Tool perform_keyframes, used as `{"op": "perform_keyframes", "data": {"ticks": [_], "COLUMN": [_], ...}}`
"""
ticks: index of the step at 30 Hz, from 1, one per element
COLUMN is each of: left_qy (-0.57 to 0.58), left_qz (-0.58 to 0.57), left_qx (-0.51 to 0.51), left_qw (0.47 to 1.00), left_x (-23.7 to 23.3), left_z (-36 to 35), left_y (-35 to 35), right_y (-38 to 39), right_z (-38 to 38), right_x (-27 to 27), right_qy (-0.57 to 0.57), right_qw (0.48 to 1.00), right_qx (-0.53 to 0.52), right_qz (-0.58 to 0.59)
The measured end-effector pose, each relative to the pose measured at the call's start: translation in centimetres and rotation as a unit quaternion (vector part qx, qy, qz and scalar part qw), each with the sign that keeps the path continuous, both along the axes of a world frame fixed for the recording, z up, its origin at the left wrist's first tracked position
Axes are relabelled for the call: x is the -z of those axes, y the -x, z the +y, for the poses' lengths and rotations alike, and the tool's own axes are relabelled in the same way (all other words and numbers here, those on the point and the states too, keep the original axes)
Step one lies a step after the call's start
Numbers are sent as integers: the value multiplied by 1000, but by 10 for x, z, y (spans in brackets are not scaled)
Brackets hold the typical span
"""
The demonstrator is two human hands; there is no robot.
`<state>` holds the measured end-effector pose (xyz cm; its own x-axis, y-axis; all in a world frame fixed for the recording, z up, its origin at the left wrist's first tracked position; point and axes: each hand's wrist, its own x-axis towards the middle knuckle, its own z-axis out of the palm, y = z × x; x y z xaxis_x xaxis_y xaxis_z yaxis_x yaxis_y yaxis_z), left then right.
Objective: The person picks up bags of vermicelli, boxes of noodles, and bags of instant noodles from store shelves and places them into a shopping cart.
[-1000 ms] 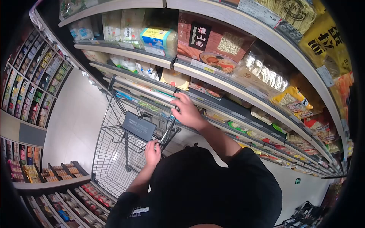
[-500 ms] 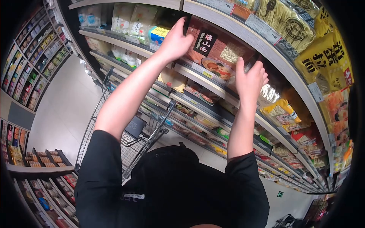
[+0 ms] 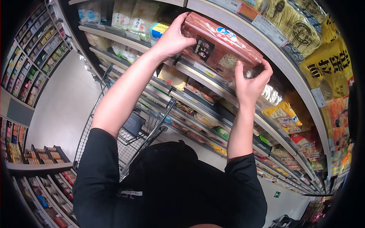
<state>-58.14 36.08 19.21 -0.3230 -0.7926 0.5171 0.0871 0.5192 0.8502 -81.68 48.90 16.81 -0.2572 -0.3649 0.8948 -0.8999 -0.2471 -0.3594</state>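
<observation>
Curved shelves (image 3: 190,67) of packaged food fill the upper part of the view, and a wire shopping cart (image 3: 87,144) stands on the pale floor below them, to the person's left. The noodle pack (image 3: 220,43) is held tilted in front of the second shelf from the top, just clear of its edge, with a big yellow bag (image 3: 327,64) further right. It is a large, flat, reddish-brown pack in glossy film, with a black label bearing white characters, a small blue and red logo near its top and a window showing pale noodles.

It looks light for its size and fairly stiff, but the dry noodles inside would likely snap if squeezed or dropped, and the film is probably slippery. The short ends, with some support underneath, seem the safest places to hold it. The left hand (image 3: 173,38) grips the upper left end, fingers wrapped over the edge. The right hand (image 3: 249,81) clasps the lower right end from below, thumb on the front face. A small yellow packet (image 3: 283,114) lies on the shelf beneath
</observation>
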Motion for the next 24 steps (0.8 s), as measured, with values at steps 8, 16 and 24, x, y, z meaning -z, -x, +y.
{"op": "perform_keyframes", "data": {"ticks": [8, 16, 24], "left_qy": [-95, -96, 25], "left_qz": [-45, -43, -57], "left_qx": [91, 116, 78], "left_qw": [990, 988, 995], "left_x": [-20, -10, -9], "left_z": [-5, -2, 5], "left_y": [-16, -22, -25], "right_y": [8, 8, 2], "right_z": [10, 17, 11], "right_x": [-3, 2, 14], "right_qy": [-32, -23, 9], "right_qw": [995, 988, 953], "right_qx": [-94, -144, -296], "right_qz": [7, 40, -62]}}
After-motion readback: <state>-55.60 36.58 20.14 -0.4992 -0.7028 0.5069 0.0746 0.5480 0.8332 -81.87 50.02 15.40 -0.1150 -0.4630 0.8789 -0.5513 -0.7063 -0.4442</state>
